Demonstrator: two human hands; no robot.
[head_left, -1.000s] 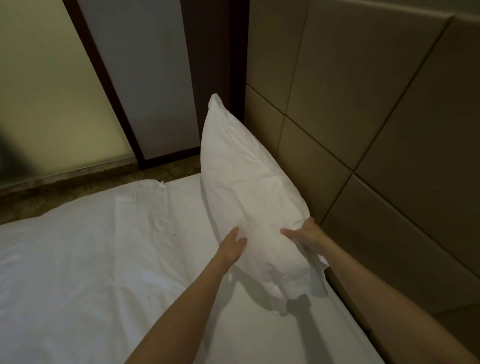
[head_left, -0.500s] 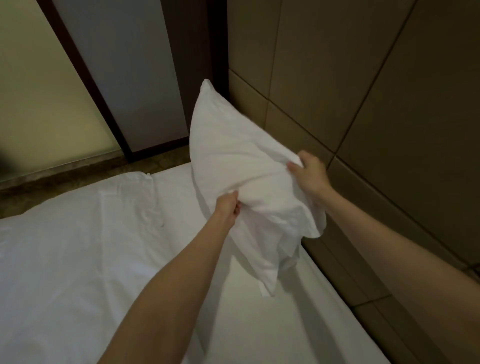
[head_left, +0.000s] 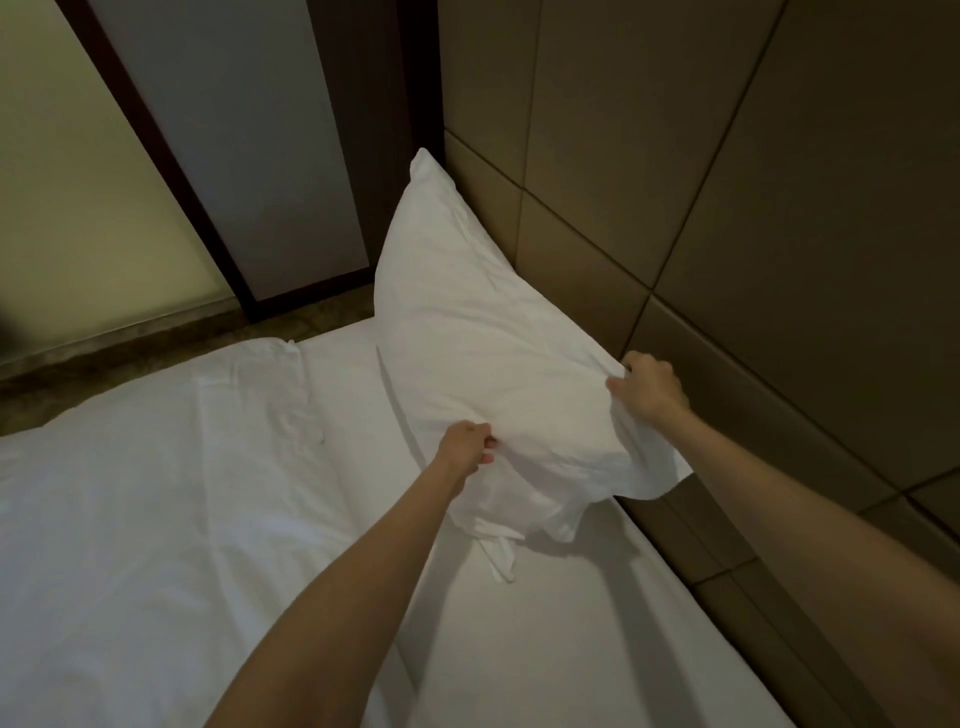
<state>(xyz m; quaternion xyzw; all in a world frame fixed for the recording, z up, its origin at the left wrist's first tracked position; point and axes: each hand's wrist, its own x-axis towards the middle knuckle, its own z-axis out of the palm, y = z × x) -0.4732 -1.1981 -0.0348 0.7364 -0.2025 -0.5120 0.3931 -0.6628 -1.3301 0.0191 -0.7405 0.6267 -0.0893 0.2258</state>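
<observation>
The biggest thing before me is the bed with a smooth white sheet (head_left: 571, 623), which fills the view from 9 o'clock round to 5 o'clock. On its half toward 9 o'clock lies a wrinkled white duvet (head_left: 130, 493), with a folded edge near the middle of the view.

From 12 o'clock down to 4 o'clock stands the wall of large brown padded panels (head_left: 727, 182), and the edge of the bed runs just beside it. Toward 10 o'clock I see a pale yellow frosted panel (head_left: 78, 182) and, next to it, a grey flat panel (head_left: 234, 130). A dark brown wooden frame (head_left: 171, 171) goes between them. Under these panels a strip of brown stone floor (head_left: 156, 358) runs along the far side of the bed.

The soft white pillow in its cotton case (head_left: 467, 332) is in the centre. It stands tilted, its far corner points to 12 o'clock and leans on the padded wall, and its lower part is over the sheet. The loose open end of the case (head_left: 519, 525) hangs down toward 6 o'clock and touches the sheet.

My right hand (head_left: 649, 389), at 3 o'clock from the pillow's near end, has its fingers curled tight into the cloth at the edge by the wall. My left hand (head_left: 465, 447), at 7 o'clock, pinches a fold of the case in closed fingers.
</observation>
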